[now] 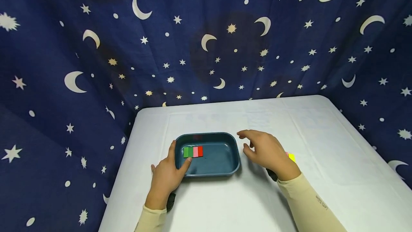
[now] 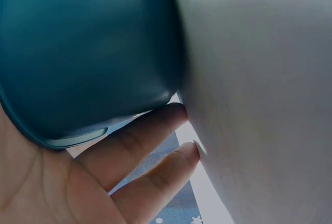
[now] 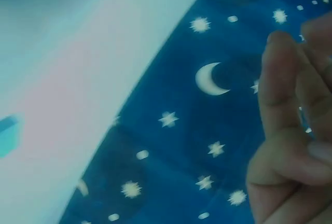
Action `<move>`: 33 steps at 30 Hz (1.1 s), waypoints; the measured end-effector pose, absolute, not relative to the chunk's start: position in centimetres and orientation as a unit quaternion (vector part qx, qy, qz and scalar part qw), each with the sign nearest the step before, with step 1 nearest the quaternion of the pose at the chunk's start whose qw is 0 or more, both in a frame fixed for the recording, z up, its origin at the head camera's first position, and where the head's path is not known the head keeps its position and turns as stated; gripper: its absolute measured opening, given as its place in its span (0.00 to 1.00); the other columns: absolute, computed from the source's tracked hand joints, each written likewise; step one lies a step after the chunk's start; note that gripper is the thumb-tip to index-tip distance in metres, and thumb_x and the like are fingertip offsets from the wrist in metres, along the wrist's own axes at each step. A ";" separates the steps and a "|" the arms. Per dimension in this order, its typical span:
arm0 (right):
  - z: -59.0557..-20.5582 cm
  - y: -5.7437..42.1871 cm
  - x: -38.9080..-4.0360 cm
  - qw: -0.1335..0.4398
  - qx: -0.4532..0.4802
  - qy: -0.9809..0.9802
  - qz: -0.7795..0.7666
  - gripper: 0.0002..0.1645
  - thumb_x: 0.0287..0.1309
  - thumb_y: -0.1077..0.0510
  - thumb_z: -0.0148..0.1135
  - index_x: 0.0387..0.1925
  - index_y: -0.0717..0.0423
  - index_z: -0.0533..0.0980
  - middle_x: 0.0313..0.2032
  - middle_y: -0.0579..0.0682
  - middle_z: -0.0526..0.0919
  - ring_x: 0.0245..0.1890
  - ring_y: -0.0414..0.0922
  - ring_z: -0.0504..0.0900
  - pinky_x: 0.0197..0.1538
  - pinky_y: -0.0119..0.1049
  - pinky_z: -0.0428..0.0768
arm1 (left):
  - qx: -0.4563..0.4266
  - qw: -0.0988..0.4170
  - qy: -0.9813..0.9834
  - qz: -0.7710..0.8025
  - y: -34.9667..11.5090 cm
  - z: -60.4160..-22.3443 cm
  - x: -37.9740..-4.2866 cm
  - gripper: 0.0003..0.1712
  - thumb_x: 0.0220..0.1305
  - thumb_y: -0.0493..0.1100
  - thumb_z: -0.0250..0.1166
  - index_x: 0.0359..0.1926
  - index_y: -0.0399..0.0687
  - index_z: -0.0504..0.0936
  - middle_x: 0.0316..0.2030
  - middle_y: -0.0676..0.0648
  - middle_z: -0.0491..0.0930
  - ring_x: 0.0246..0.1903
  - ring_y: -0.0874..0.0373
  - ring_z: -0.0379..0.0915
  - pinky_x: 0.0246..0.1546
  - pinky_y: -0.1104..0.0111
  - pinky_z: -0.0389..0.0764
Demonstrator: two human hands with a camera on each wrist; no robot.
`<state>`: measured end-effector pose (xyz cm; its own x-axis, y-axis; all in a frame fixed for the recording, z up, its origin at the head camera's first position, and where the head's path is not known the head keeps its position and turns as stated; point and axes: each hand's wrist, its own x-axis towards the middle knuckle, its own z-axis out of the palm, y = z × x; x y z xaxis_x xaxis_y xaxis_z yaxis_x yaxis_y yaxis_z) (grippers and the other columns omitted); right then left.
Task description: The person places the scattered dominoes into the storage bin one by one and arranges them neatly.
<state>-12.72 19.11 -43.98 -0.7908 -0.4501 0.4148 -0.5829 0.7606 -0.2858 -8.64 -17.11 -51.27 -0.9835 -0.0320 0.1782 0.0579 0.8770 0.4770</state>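
A dark teal tray (image 1: 219,158) sits on the white table. Inside it, toward the left, several small flat coloured pieces (image 1: 195,151) lie side by side: two greens, a pink and a red. My left hand (image 1: 166,174) holds the tray's left end, thumb over the rim and fingers along the outer wall; the left wrist view shows the palm (image 2: 41,182) against the tray's corner. Off the tray's right end, my right hand (image 1: 265,149) hovers with loosely bent fingers and nothing in them. Pink and yellow pieces (image 1: 291,157) show partly behind the right wrist.
White cloth covers the table (image 1: 322,135). A navy curtain (image 1: 180,46) with moons and stars hangs behind and along the sides. At the left edge of the right wrist view is a blurred turquoise thing (image 3: 8,137) whose kind I cannot tell.
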 end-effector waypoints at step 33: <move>-49.7 26.7 -11.4 0.118 0.163 -0.958 0.205 0.31 0.48 0.67 0.66 0.57 0.51 0.84 0.42 0.41 0.89 0.30 0.42 0.76 0.35 0.42 0.74 | -0.008 0.096 -0.966 -0.238 -16.9 -51.4 -8.7 0.57 0.68 0.82 0.52 0.85 0.56 0.52 0.49 0.34 0.87 0.49 0.40 0.86 0.54 0.15 0.57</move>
